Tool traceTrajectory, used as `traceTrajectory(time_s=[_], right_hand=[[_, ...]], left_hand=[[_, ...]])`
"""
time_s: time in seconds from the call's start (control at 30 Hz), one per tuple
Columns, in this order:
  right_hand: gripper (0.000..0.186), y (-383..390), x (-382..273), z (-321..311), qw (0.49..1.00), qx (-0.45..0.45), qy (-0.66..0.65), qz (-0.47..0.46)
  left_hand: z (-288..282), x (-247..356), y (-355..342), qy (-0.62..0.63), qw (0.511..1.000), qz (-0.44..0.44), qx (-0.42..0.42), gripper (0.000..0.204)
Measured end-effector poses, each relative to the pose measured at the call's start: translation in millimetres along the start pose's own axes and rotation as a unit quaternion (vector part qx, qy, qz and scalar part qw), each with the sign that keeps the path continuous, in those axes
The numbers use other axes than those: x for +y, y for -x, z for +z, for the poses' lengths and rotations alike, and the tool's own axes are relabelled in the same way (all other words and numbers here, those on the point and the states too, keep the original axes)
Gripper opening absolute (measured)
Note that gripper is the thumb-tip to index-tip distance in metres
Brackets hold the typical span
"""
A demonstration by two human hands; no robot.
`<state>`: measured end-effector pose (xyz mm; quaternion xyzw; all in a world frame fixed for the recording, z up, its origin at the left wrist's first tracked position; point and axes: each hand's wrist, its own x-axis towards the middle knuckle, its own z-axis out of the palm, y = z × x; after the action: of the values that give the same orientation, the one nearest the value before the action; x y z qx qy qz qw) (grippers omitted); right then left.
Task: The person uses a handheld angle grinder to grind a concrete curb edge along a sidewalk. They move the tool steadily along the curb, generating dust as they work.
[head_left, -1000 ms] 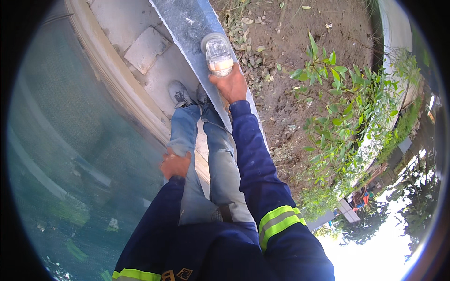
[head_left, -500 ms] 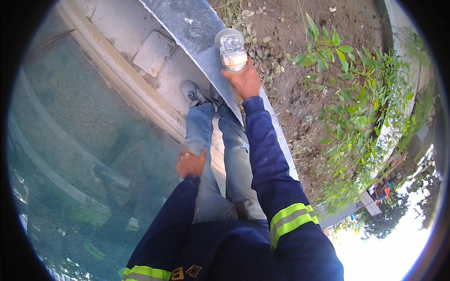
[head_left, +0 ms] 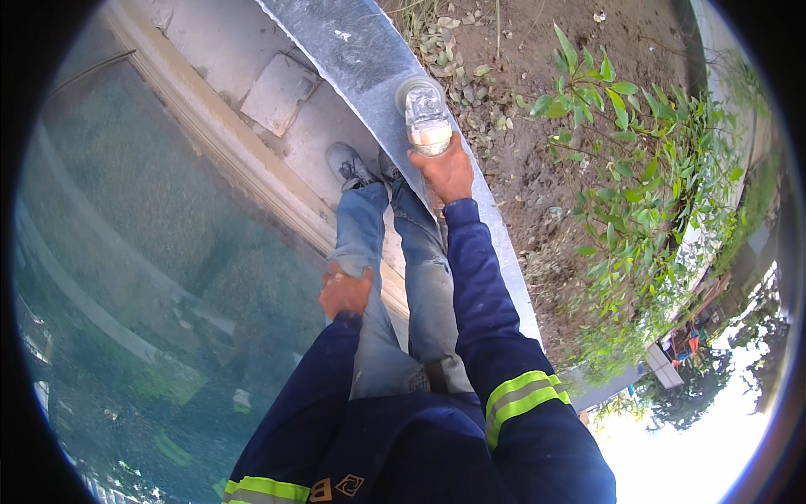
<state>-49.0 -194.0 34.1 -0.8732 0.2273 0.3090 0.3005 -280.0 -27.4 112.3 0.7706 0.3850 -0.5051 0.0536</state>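
Note:
My right hand (head_left: 445, 172) is closed round the body of an angle grinder (head_left: 428, 122), dusty and whitish with an orange-tinted band. Its round disc (head_left: 411, 92) lies against or just over a long grey slab (head_left: 369, 63), which looks like stone; exact contact is hard to make out. Pale dust coats the slab around the tool. On the left knee of my blue jeans (head_left: 353, 223) rests my left hand (head_left: 344, 290), thumb spread from the fingers and no tool in it. The grinder's handle end is hidden by my right hand.
Left of my legs runs a pale ledge (head_left: 227, 168) beside a large greenish glass pane (head_left: 151, 244). A loose flat block (head_left: 279, 94) lies on the paving near my shoes (head_left: 348, 164). Right of the slab are bare soil (head_left: 537, 168) with dry leaves and a leafy shrub (head_left: 638, 176).
My right hand has drawn the grinder a little nearer to me and to the right along the slab. My left hand stays on the knee.

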Motion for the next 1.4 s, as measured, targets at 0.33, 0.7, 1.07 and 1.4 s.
traceTrajectory(time_s=[0.33,0.7,1.07,1.4], right_hand=[[0.079,-18.4,-26.0,9.9,0.998,-0.023,-0.005,-0.055],[0.081,-6.9,0.1,-2.0,0.999,-0.003,-0.008,-0.054],[0.075,-8.4,-32.3,19.8,0.994,-0.054,0.055,-0.078],[0.083,-5.7,-13.0,5.2,0.997,-0.001,0.026,-0.07]], left_hand=[[17.1,-3.5,0.3,-0.016,0.999,0.01,0.027,0.08],[17.6,-5.9,0.4,0.021,0.999,0.007,0.037,0.08],[11.9,-2.0,0.5,-0.014,1.0,0.005,0.021,0.081],[5.9,-3.8,0.6,0.031,0.999,-0.011,-0.003,0.083]])
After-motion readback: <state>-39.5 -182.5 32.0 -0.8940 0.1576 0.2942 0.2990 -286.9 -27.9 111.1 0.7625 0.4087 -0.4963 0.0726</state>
